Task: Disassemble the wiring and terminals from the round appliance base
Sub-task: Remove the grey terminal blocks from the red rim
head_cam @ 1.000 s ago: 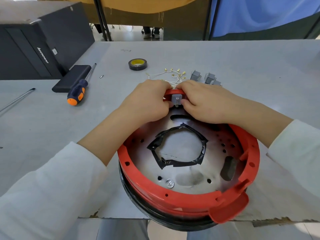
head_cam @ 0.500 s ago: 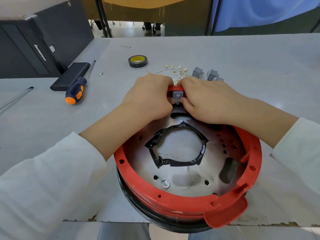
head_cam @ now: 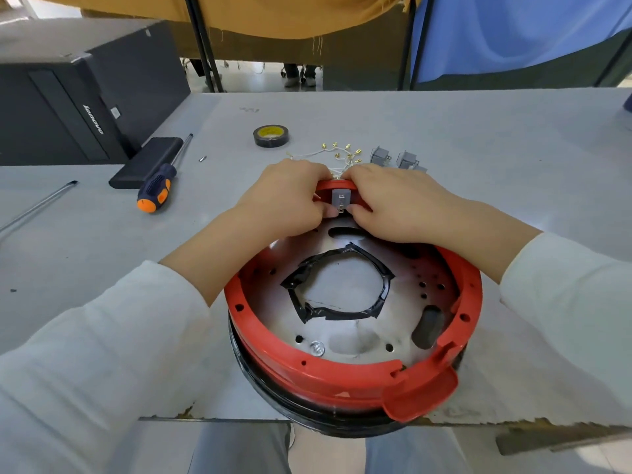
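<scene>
**Working the last grey terminal block out of the red rim**

Pinching from both sides, your left hand [head_cam: 287,196] and right hand [head_cam: 393,203] curl their fingers over the far edge of the round appliance base [head_cam: 352,323], thumbs meeting at the foot of the small grey terminal block [head_cam: 340,199] seated in the rim. You probably grip it this way so the thumbs can push while the curled fingers brace the rim.

The block is a matte grey plastic box with metal tabs showing at its lower edge. Around it, the rim is glossy red plastic, the floor a dull perforated metal plate with ragged black tape [head_cam: 337,285] ringing its centre hole.

Just beyond your knuckles lie thin white wires with brass terminals [head_cam: 337,153] and two freed grey blocks [head_cam: 393,158]. A screwdriver [head_cam: 157,189] rests well left on the table [head_cam: 478,131].
</scene>
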### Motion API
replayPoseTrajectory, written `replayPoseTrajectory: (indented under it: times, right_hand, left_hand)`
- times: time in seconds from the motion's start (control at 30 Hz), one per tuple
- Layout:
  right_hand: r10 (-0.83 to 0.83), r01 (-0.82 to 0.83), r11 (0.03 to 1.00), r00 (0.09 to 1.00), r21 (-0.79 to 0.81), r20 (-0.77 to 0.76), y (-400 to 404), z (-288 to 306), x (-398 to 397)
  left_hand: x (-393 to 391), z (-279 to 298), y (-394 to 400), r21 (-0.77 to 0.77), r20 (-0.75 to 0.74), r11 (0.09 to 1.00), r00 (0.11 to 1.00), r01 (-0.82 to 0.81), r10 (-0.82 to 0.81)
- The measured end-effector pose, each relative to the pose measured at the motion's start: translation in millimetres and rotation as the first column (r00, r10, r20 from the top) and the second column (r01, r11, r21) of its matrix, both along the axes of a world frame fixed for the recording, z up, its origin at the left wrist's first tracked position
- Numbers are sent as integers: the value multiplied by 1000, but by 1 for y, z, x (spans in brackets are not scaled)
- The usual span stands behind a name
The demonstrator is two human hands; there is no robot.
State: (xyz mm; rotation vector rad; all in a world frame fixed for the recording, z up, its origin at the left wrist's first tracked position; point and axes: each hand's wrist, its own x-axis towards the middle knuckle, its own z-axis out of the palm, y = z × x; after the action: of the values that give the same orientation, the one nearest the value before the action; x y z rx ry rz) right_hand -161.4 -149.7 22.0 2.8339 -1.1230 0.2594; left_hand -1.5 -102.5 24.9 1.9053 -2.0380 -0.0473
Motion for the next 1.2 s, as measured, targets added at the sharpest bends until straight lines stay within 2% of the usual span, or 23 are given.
replayPoseTrajectory:
  times: [0.17, 0.63, 0.93, 1.2]
  right_hand:
    - [18, -23, 998, 996, -65, -89, -1, 1, 5]
    - [50, -56, 995, 996, -85, -69, 0, 0, 3]
    - [1, -5, 996, 999, -86, -49, 0, -2, 5]
    - [-18, 15, 998, 999, -68, -42, 1, 0, 5]
  left_hand:
    - [0, -1, -3, -21, -6, 1000, 1000, -3, 3]
    - [-2, -3, -3, -54, 20, 998, 1000, -18, 19]
    - [-3, -1, -4, -48, 64, 999, 998, -21, 24]
    - [-3, -5, -3, -19, 0, 998, 998, -58, 58]
